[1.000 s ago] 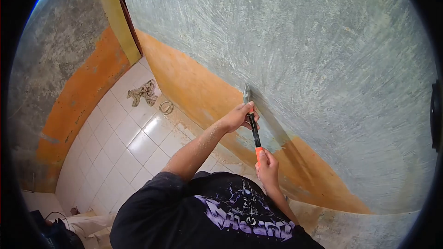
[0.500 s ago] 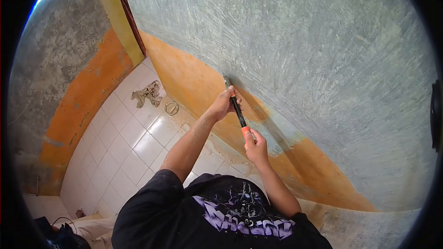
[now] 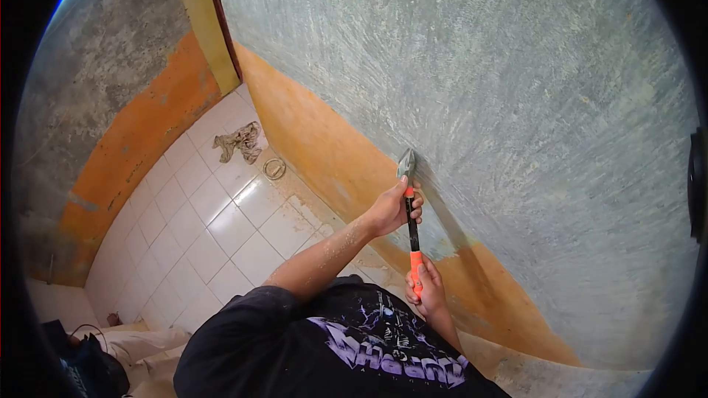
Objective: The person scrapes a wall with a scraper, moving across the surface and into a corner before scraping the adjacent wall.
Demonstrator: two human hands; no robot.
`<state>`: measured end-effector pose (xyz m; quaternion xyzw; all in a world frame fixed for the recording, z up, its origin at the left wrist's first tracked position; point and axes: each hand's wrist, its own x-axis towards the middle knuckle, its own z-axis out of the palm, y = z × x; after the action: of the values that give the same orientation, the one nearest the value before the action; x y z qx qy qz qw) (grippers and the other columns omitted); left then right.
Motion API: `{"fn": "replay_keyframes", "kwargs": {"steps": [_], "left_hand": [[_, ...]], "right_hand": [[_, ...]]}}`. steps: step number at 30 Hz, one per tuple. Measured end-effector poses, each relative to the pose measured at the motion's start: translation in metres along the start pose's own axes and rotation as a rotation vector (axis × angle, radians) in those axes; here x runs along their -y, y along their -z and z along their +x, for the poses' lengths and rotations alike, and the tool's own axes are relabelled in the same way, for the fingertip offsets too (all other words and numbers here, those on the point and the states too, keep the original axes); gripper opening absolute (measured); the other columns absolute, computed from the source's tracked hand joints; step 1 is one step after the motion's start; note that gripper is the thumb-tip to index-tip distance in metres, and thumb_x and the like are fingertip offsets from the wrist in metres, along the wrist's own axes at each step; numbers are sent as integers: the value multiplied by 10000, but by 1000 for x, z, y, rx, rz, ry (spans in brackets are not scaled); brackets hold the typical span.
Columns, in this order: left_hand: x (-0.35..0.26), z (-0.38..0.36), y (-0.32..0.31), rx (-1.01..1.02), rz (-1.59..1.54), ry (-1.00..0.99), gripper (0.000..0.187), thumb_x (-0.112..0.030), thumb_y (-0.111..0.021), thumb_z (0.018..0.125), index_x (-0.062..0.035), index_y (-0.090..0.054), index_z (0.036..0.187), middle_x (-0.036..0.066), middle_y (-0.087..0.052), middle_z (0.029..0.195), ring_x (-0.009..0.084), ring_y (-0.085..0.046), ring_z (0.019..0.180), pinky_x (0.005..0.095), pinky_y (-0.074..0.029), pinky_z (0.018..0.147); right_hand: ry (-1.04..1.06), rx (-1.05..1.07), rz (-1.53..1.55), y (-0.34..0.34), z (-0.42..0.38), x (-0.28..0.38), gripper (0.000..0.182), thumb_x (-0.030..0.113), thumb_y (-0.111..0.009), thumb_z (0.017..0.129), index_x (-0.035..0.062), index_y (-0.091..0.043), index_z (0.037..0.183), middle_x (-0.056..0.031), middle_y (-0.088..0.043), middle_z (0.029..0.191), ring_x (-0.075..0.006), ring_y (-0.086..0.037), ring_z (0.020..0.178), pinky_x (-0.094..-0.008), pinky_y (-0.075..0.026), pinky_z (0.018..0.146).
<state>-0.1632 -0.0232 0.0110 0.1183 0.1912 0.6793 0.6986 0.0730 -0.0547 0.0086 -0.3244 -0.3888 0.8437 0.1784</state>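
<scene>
A long-handled scraper (image 3: 414,234) with a black shaft and orange grip slants up to the wall (image 3: 501,125). Its metal head (image 3: 406,162) is at the grey surface, just above the edge of the orange paint. My left hand (image 3: 392,208) wraps the shaft close below the head. Lower down, my right hand (image 3: 428,286) is closed round the orange grip at the handle's end. Pale dust speckles my left forearm.
A crumpled cloth (image 3: 238,141) and a ring-shaped roll (image 3: 274,169) lie on the white tiled floor (image 3: 210,225), with dust and debris along the wall's foot. A yellow post (image 3: 205,18) stands at the corner. Pale fabric and a dark item (image 3: 88,365) sit at lower left.
Both hands and the scraper have moved right and down in view. The head has slid from the orange edge further along the grey wall, and the handle now stands more upright.
</scene>
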Motion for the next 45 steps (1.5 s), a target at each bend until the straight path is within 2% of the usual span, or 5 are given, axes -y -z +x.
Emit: {"fn": "replay_keyframes", "kwargs": {"steps": [5,18,27,36,45], "left_hand": [[-9,11,18,-7,11,-47,398,-504,-271,1054,-139,-418,1112,26,-442,777,170,-453,663,388,-447,718],[-55,4,68,82,54,123,438,-557,-239,1037,-162,-420,984,19,-423,794,170,-443,705,409,-447,773],[-55,2,70,144,41,178,431,-565,-275,1030,-161,-418,981,27,-439,804,183,-457,718,416,-450,785],[-59,1,69,103,124,120,408,-556,-285,1034,-166,-402,1000,22,-416,764,161,-431,655,394,-448,716],[-84,3,80,11,144,29,399,-544,-279,1040,-155,-369,1025,26,-393,712,151,-402,602,371,-446,654]], "right_hand": [[-35,-63,-49,2,29,-2,393,277,-472,1043,136,-436,1408,-39,-475,656,-81,-370,398,-218,-307,353],[92,-320,-241,-61,61,-40,377,276,-501,1031,48,-519,1330,10,-452,589,-53,-359,390,-214,-299,360],[82,-394,-257,-69,59,-56,385,302,-471,1040,77,-497,1351,-6,-459,574,-71,-371,391,-223,-316,372],[153,-411,-224,-73,68,-63,332,245,-513,1023,14,-566,1257,25,-468,658,-51,-416,474,-216,-326,410],[218,-305,-303,-83,96,-63,381,266,-497,1036,2,-526,1309,6,-481,627,-63,-416,462,-220,-329,416]]}}
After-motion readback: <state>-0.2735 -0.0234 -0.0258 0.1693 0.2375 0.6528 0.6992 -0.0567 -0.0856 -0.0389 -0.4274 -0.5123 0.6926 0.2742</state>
